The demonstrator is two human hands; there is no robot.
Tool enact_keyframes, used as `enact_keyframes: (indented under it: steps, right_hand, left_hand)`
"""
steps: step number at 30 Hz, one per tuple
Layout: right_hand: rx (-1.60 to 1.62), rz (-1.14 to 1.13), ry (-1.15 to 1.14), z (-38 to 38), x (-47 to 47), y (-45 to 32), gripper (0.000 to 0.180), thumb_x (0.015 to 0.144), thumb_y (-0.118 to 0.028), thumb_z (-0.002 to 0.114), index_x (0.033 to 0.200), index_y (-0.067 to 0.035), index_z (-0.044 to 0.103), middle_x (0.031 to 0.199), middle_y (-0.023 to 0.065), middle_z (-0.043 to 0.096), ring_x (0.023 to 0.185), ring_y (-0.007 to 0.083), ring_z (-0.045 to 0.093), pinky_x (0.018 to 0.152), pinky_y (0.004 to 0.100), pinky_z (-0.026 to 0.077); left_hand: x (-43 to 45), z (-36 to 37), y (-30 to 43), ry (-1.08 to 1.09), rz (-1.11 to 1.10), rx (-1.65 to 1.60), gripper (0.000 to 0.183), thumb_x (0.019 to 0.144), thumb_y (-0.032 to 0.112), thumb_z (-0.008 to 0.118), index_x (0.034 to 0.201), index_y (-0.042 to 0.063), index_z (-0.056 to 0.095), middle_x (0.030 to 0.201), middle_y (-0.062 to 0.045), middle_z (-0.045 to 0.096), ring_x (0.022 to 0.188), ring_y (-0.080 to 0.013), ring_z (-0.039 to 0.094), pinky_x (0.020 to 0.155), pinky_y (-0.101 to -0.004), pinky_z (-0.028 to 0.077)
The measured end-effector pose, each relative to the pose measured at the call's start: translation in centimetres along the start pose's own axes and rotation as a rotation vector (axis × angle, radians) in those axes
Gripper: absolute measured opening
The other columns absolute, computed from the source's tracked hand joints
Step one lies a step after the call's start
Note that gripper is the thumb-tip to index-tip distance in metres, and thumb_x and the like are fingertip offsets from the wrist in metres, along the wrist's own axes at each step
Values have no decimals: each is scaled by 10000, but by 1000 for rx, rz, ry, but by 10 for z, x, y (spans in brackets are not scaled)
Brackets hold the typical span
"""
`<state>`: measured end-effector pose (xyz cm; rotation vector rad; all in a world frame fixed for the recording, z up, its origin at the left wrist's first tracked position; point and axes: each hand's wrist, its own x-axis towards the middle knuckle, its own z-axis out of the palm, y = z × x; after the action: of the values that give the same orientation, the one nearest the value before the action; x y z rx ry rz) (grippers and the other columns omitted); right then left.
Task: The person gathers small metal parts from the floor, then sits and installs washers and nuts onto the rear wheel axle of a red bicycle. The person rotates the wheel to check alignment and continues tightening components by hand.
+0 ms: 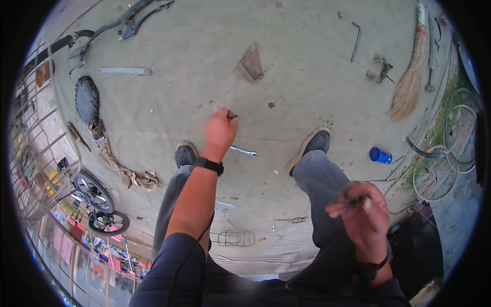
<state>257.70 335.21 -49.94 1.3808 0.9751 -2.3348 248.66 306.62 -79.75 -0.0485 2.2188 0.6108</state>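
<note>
My left hand [221, 128] hangs over the floor covering in front of my shoes, its fingertips pinched on a small dark piece too small to name. Just below it a combination wrench [244, 151] lies on the floor, partly hidden by the forearm. At the lower right, beside my knee, my right hand [362, 213] is raised with curled fingers around a small dark object, blurred, which I cannot identify. A brown rag [250, 64] lies on the floor beyond the left hand, with a small dark clump [272, 104] to its right.
On the right lie a hex key [356, 41], a straw broom [410, 82], a blue can [380, 155] and a bicycle wheel [435, 173]. On the left are a flat metal strip [125, 71], a dark oval pad [87, 100], a wire brush [78, 136] and a crumpled cloth [145, 180].
</note>
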Motion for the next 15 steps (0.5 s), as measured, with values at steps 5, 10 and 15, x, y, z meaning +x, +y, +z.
enact_keyframes:
  steps: [5,10,15]
  right_hand:
    - [47,66,47,4,7,32,323,1028,-155,462,1227,87,537,1187,230,616,1062,406,657,915,460,552]
    - [82,105,98,10,15,63,311,1040,-184,482,1227,46,575,1203,197,632,1104,324,646,931,409,536]
    - [171,165,39,12,15,79,272,1037,-209,510,1160,14,607,1142,171,645,1013,275,668,869,375,547]
  left_hand:
    - [-73,-34,60,-40,-18,-264,223,842,190,724,953,18,636,824,-149,686,749,-320,668,683,-397,532]
    - [-161,-79,132,-166,120,-351,194,874,175,708,974,27,633,867,-132,674,761,-286,665,678,-374,526]
    - [-195,-92,166,-220,447,-317,136,881,99,716,978,31,650,888,-97,658,671,-165,596,606,-297,478]
